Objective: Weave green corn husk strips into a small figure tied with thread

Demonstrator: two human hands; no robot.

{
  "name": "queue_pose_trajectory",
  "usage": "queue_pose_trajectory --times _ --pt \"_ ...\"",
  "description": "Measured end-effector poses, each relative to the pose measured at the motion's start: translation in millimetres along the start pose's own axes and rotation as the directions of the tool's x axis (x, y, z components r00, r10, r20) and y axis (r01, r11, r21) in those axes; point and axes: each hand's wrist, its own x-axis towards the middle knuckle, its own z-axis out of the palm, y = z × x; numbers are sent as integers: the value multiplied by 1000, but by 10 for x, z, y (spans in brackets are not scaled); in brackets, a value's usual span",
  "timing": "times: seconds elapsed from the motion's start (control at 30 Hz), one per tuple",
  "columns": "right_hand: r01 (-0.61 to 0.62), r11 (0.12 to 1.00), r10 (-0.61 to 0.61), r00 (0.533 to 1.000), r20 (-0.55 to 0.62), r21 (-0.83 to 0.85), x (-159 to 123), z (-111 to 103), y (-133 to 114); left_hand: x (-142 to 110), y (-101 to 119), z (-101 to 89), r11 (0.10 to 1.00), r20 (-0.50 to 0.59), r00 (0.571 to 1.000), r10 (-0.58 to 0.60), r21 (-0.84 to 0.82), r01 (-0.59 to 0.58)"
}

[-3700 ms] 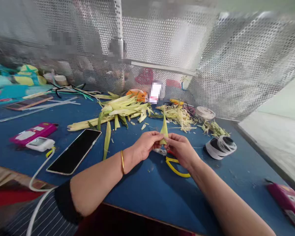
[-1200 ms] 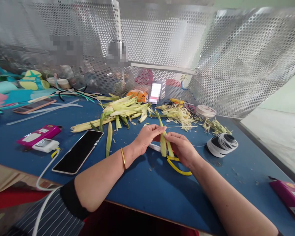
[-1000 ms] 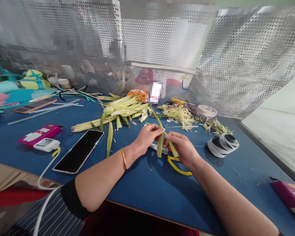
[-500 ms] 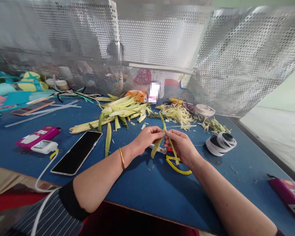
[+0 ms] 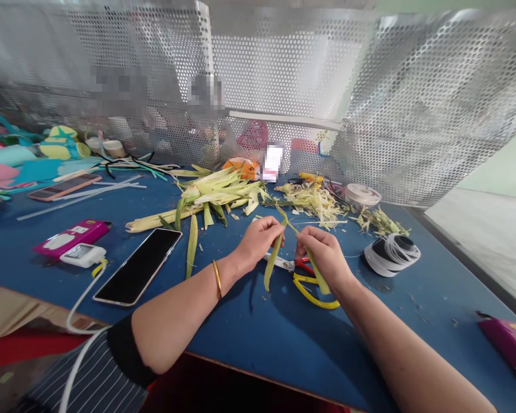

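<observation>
A green corn husk (image 5: pixel 273 262) is split lengthwise into two strips that still meet near the top. My left hand (image 5: pixel 260 238) pinches one strip, whose end hangs below the fingers. Between thumb and fingers of my right hand (image 5: pixel 324 255) is the other strip (image 5: pixel 319 275), pulled away to the right. Beneath the hands, scissors (image 5: pixel 316 292) with red and yellow handles lie on the blue table (image 5: pixel 249 338), their blades pointing left. Beyond the hands lies a pile of corn husks (image 5: pixel 217 189), with shredded husk (image 5: pixel 313 201) to its right.
Left of my arm are a black-screened phone (image 5: pixel 140 267), a magenta device (image 5: pixel 75 236) and a white cabled gadget (image 5: pixel 83 254). A spool of white cord (image 5: pixel 391 255) stands at right, near another magenta device (image 5: pixel 509 344). A perforated metal screen (image 5: pixel 284 74) closes off the back.
The single husk piece has been torn into two strips from its lower end. My right hand has moved right, spreading the strips apart, while my left hand keeps its pinch.
</observation>
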Motion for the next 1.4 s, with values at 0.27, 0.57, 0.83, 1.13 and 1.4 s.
queue_pose_trajectory --times 0.27,0.57,0.83,1.13,1.4 --pt "88 962 -85 996 24 -257 -13 19 81 17 -11 -8 992 33 996 -85 -91 88" --pt "71 984 -64 997 50 -163 28 -154 -89 112 -13 -137 993 -162 986 -25 -115 6" --pt "40 996 -41 999 7 78 51 -321 -126 202 96 -301 939 -339 921 -191 -338 71" --pt "30 984 0 987 -164 177 56 -186 -28 92 94 -164 839 -140 935 -326 -499 218" --pt "-10 1000 8 999 47 24 -47 56 29 -78 75 60 828 -10 960 -279 -509 235"
